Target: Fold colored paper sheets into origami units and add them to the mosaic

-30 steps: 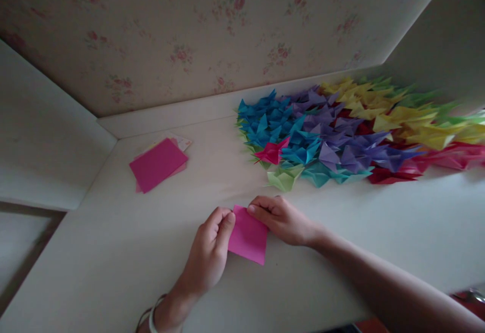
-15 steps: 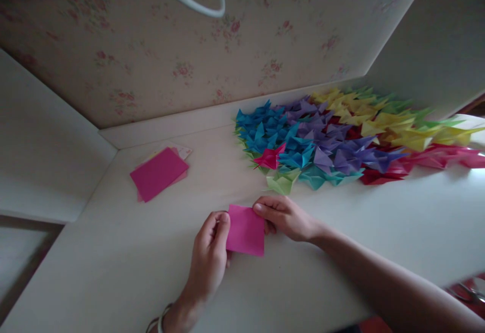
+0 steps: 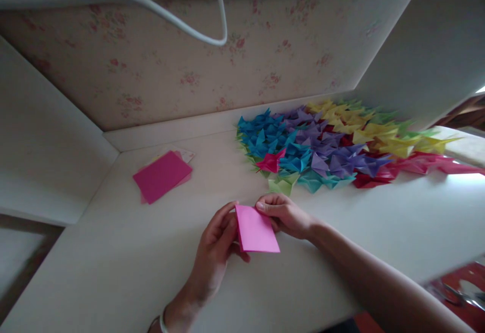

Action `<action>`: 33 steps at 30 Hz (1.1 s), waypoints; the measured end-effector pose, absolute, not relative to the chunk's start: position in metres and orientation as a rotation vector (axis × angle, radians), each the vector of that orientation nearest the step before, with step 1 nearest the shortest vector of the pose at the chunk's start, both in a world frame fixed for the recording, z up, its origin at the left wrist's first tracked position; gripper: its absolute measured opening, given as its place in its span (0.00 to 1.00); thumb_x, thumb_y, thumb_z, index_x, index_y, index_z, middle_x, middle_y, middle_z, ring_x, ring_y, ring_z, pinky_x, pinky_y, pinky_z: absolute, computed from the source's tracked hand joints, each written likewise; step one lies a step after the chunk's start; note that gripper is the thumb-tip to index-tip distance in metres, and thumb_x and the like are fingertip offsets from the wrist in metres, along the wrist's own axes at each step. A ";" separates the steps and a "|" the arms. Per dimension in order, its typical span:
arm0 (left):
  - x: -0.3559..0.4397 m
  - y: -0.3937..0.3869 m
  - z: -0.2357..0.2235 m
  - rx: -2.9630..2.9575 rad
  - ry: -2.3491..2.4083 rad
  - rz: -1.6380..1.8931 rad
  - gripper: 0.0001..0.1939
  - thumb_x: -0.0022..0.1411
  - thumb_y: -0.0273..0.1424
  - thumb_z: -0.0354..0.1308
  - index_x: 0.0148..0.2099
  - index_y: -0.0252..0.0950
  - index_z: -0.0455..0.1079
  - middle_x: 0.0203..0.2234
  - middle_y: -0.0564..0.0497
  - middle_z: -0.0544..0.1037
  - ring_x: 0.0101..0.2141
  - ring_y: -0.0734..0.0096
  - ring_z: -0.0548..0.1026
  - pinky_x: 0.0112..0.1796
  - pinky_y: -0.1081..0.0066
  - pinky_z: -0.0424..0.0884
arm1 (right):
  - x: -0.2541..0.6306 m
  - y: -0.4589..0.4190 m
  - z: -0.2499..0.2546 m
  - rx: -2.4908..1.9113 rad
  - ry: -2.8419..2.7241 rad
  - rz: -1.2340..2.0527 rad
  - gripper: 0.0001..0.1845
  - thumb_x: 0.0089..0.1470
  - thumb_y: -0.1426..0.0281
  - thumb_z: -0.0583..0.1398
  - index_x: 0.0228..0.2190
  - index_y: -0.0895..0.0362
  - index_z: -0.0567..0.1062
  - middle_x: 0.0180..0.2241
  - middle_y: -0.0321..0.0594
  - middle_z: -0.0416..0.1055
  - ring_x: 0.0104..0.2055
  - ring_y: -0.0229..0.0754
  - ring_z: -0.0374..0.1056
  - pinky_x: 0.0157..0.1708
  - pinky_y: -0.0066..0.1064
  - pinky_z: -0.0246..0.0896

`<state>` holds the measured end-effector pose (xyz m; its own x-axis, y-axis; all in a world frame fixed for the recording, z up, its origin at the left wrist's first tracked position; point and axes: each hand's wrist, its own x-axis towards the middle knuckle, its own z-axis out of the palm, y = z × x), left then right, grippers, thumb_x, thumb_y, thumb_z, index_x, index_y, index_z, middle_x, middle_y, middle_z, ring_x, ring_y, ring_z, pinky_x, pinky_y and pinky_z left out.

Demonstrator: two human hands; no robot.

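From my end, the paper (image 3: 258,229) over the white surface (image 3: 132,267) reads bright pink. Near the surface's back-left corner I see deep magenta sheets (image 3: 162,177); towards its back-right corner, blue, purple, yellow, red and green folded figures (image 3: 343,164). Reddish flowers pattern the beige wallpaper (image 3: 162,90).

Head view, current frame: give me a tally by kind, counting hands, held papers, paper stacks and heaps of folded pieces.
Hands: 2 (left hand, right hand)
Held pink paper: 1
Paper stack: 1
Heap of folded pieces: 1, its pieces overlapping too much to count singly
Total: 5
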<state>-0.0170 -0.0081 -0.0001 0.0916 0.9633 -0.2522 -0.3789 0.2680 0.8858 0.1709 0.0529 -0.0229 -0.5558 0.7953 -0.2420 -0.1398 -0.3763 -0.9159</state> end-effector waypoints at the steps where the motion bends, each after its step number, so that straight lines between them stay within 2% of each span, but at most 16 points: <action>1: -0.018 -0.008 0.000 0.763 0.999 1.153 0.24 0.60 0.39 0.65 0.56 0.38 0.69 0.37 0.49 0.78 0.23 0.74 0.73 0.19 0.74 0.74 | 0.170 0.053 -0.022 -0.935 -1.207 1.983 0.26 0.51 0.51 0.65 0.18 0.57 0.66 0.12 0.27 0.59 0.14 0.29 0.48 0.15 0.24 0.38; 4: -0.024 -0.007 0.000 0.906 1.051 1.148 0.20 0.61 0.35 0.63 0.55 0.39 0.70 0.37 0.50 0.78 0.25 0.74 0.74 0.25 0.73 0.74 | 0.168 0.056 -0.017 -0.954 -1.183 1.983 0.24 0.50 0.53 0.66 0.18 0.58 0.68 0.11 0.27 0.58 0.13 0.29 0.48 0.14 0.24 0.39; 6: -0.028 -0.004 -0.001 1.058 1.129 1.098 0.14 0.61 0.33 0.62 0.49 0.37 0.73 0.29 0.53 0.78 0.25 0.74 0.73 0.27 0.76 0.72 | 0.166 0.058 -0.014 -0.976 -1.181 1.967 0.22 0.49 0.56 0.67 0.19 0.58 0.69 0.12 0.28 0.59 0.13 0.30 0.50 0.14 0.24 0.40; 9: -0.034 0.000 -0.003 1.251 1.230 0.999 0.09 0.61 0.35 0.63 0.42 0.35 0.74 0.19 0.56 0.73 0.21 0.74 0.70 0.23 0.78 0.66 | 0.162 0.060 -0.012 -1.004 -1.179 1.908 0.20 0.50 0.57 0.67 0.21 0.59 0.71 0.15 0.30 0.62 0.15 0.31 0.53 0.15 0.24 0.42; 11: -0.035 0.003 -0.005 1.310 1.305 0.993 0.10 0.61 0.38 0.62 0.37 0.35 0.74 0.19 0.56 0.74 0.20 0.74 0.69 0.21 0.78 0.65 | 0.159 0.059 -0.013 -1.009 -1.161 1.826 0.19 0.55 0.55 0.63 0.27 0.59 0.74 0.18 0.30 0.63 0.16 0.32 0.55 0.16 0.24 0.46; 13: -0.035 0.005 -0.007 1.308 1.380 1.035 0.13 0.62 0.41 0.61 0.33 0.36 0.72 0.19 0.56 0.74 0.20 0.75 0.69 0.21 0.78 0.65 | 0.158 0.056 -0.015 -1.003 -1.125 1.715 0.19 0.60 0.54 0.58 0.39 0.57 0.74 0.23 0.31 0.66 0.19 0.34 0.58 0.19 0.25 0.52; 15: -0.034 0.006 -0.008 1.263 1.420 1.101 0.15 0.63 0.42 0.61 0.31 0.37 0.69 0.18 0.57 0.74 0.20 0.75 0.70 0.21 0.78 0.66 | 0.159 0.050 -0.017 -0.989 -1.116 1.582 0.17 0.62 0.58 0.56 0.49 0.54 0.70 0.31 0.34 0.70 0.23 0.34 0.62 0.24 0.26 0.59; 17: -0.033 0.007 -0.008 1.192 1.430 1.168 0.14 0.63 0.42 0.61 0.33 0.37 0.68 0.19 0.57 0.75 0.20 0.75 0.71 0.22 0.78 0.67 | 0.161 0.043 -0.018 -0.957 -1.237 1.378 0.14 0.62 0.67 0.55 0.50 0.52 0.69 0.35 0.37 0.70 0.26 0.36 0.65 0.28 0.28 0.63; 19: -0.032 0.007 -0.007 1.111 1.423 1.225 0.14 0.63 0.42 0.62 0.33 0.37 0.67 0.19 0.57 0.76 0.20 0.75 0.71 0.22 0.78 0.68 | 0.164 0.036 -0.018 -0.887 -1.463 1.095 0.16 0.59 0.74 0.54 0.47 0.51 0.72 0.45 0.42 0.68 0.33 0.38 0.69 0.32 0.30 0.66; 20: -0.031 0.007 -0.007 1.070 1.411 1.241 0.14 0.62 0.42 0.62 0.33 0.37 0.67 0.19 0.56 0.77 0.20 0.74 0.72 0.23 0.78 0.69 | 0.165 0.033 -0.017 -0.841 -1.625 0.965 0.18 0.57 0.77 0.55 0.47 0.51 0.73 0.50 0.45 0.65 0.42 0.43 0.70 0.37 0.33 0.68; 21: -0.030 0.007 -0.006 1.032 1.395 1.250 0.14 0.62 0.42 0.62 0.33 0.37 0.68 0.20 0.55 0.78 0.21 0.73 0.74 0.23 0.77 0.70 | 0.165 0.030 -0.016 -0.794 -1.749 0.821 0.22 0.53 0.79 0.55 0.48 0.52 0.73 0.53 0.47 0.63 0.50 0.48 0.68 0.42 0.36 0.69; 23: -0.028 0.006 -0.005 0.964 1.361 1.256 0.14 0.61 0.42 0.63 0.34 0.36 0.70 0.22 0.53 0.80 0.23 0.71 0.76 0.24 0.77 0.72 | 0.166 0.027 -0.015 -0.704 -1.925 0.601 0.25 0.50 0.82 0.56 0.49 0.54 0.74 0.54 0.51 0.61 0.57 0.52 0.64 0.50 0.41 0.68; 25: -0.026 0.005 -0.005 0.901 1.333 1.246 0.14 0.60 0.41 0.64 0.34 0.35 0.71 0.24 0.51 0.80 0.26 0.69 0.78 0.24 0.76 0.73 | 0.165 0.026 -0.014 -0.686 -2.013 0.459 0.23 0.50 0.83 0.58 0.47 0.56 0.75 0.54 0.52 0.62 0.57 0.53 0.65 0.51 0.41 0.68; 29: -0.026 0.003 -0.006 0.848 1.282 1.219 0.13 0.60 0.40 0.64 0.33 0.34 0.72 0.23 0.52 0.79 0.25 0.69 0.78 0.23 0.76 0.74 | 0.165 0.026 -0.017 -0.665 -2.018 0.296 0.13 0.55 0.78 0.62 0.43 0.57 0.77 0.49 0.52 0.68 0.48 0.49 0.72 0.45 0.36 0.72; 33: -0.025 0.002 -0.005 0.854 1.283 1.249 0.13 0.59 0.39 0.65 0.35 0.34 0.70 0.21 0.52 0.79 0.24 0.69 0.79 0.23 0.76 0.74 | 0.163 0.029 -0.020 -0.692 -1.929 0.289 0.07 0.59 0.75 0.63 0.40 0.57 0.78 0.43 0.49 0.72 0.43 0.45 0.73 0.42 0.33 0.72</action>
<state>-0.0251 0.0019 -0.0054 -0.1418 0.9667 -0.2130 -0.1864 0.1853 0.9648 0.1632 0.0289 -0.0204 -0.3129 0.5833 0.7495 0.3376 0.8059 -0.4863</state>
